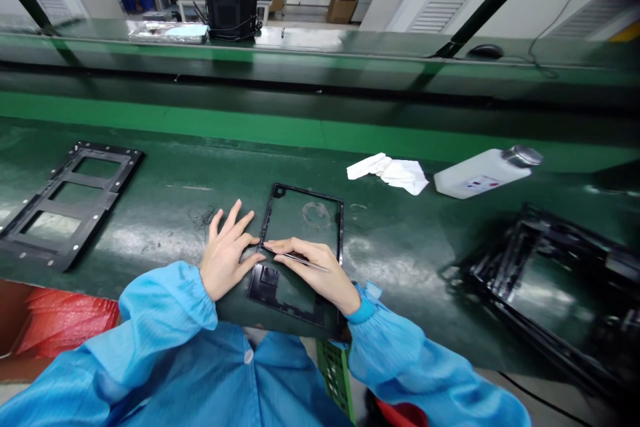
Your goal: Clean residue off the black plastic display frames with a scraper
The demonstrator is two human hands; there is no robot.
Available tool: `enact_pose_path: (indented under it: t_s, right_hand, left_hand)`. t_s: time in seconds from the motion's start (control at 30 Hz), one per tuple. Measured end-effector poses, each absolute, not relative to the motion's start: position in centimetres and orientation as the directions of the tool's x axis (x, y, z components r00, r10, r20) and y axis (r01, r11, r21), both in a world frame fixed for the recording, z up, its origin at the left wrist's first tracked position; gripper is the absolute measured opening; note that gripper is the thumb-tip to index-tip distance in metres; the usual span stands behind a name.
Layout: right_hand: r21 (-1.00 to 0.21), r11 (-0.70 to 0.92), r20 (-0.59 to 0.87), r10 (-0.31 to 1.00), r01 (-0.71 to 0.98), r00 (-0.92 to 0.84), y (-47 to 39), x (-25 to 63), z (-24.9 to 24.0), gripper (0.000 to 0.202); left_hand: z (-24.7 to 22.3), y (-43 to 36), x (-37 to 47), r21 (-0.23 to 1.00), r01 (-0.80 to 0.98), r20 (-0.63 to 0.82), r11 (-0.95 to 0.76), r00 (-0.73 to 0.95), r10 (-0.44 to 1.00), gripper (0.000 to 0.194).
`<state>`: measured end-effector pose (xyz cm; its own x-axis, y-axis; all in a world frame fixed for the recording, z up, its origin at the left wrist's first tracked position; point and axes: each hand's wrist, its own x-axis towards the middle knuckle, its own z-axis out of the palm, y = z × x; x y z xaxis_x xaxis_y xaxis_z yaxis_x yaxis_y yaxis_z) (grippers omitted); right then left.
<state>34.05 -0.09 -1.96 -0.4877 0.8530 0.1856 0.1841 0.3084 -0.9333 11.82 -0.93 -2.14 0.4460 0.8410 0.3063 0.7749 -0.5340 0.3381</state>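
Note:
A thin black rectangular frame (342, 227) lies flat on the green bench in front of me. Between the thumb and fingers of my right hand (320, 270) is a slim metal tool that looks like tweezers (303, 260). Its tip reaches the left side of the frame. My left hand (227, 260) rests at that same side with its fingers spread, and its thumb and index fingertips are near the tool's tip. No object shows in the left hand. Part of the frame is hidden under my right hand and wrist.
A dark plate with three windows (100, 183) lies at left. Crumpled white tissue (390, 172) and a white bottle on its side (483, 173) lie at back right. Several black frames (505, 280) are piled at right. A box with red wrap (70, 320) stands below the left edge.

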Motion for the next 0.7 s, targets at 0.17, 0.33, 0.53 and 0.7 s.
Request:
enact_pose_path:
  t_s: [0.17,0.33,0.53,0.7]
  right_hand:
    - [-0.934,0.309,0.19,0.852,0.177,-0.487,0.0,34.0,-1.9,0.014]
    - [-0.929,0.321,0.196,0.848,0.183,-0.493,-0.1,34.0,-2.0,0.013]
    - [-0.923,0.332,0.198,0.844,0.195,-0.498,-0.1,34.0,-2.0,0.014]
    - [-0.919,0.337,0.203,0.849,0.205,-0.488,-0.2,34.0,-1.8,0.014]
  left_hand:
    - [-1.0,-1.4,13.3,0.264,0.83,0.314,-0.491,0.407,0.858,0.019]
    - [-0.7,-1.3,14.0,0.177,0.838,0.322,-0.516,0.446,0.835,0.023]
    - [-1.0,0.1,13.1,0.391,0.79,0.309,-0.472,0.371,0.876,0.018]
    - [0.7,2.4,10.6,0.538,0.757,0.354,-0.37,0.195,0.915,0.021]
